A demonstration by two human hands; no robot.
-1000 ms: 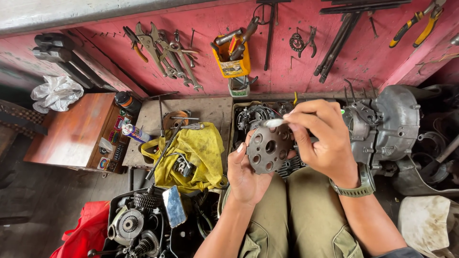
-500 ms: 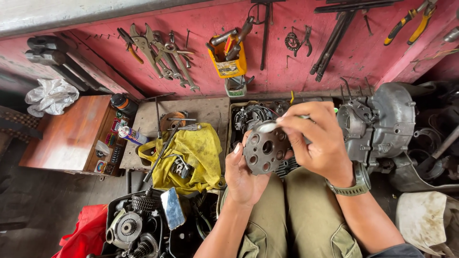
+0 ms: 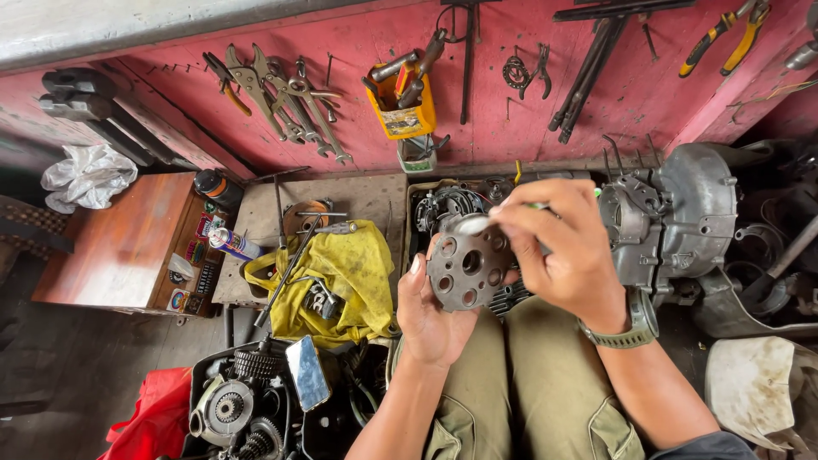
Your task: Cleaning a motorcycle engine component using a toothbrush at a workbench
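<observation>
Left hand [image 3: 433, 308], palm up, cradles a round perforated metal plate [image 3: 467, 267] above the knees — right hand [image 3: 562, 254], wrist bent, pinches a small brush [image 3: 482, 221] against its top edge.

A dark grey metal disc [image 3: 467, 271] is showing round holes. The cloth [image 3: 345, 271] is looking yellow with dark smudges, the wall [image 3: 358, 128] faded pink-red, the trousers [image 3: 520, 383] olive, the watch strap [image 3: 635, 328] perhaps grey-green, the bag [image 3: 158, 417] red.
</observation>
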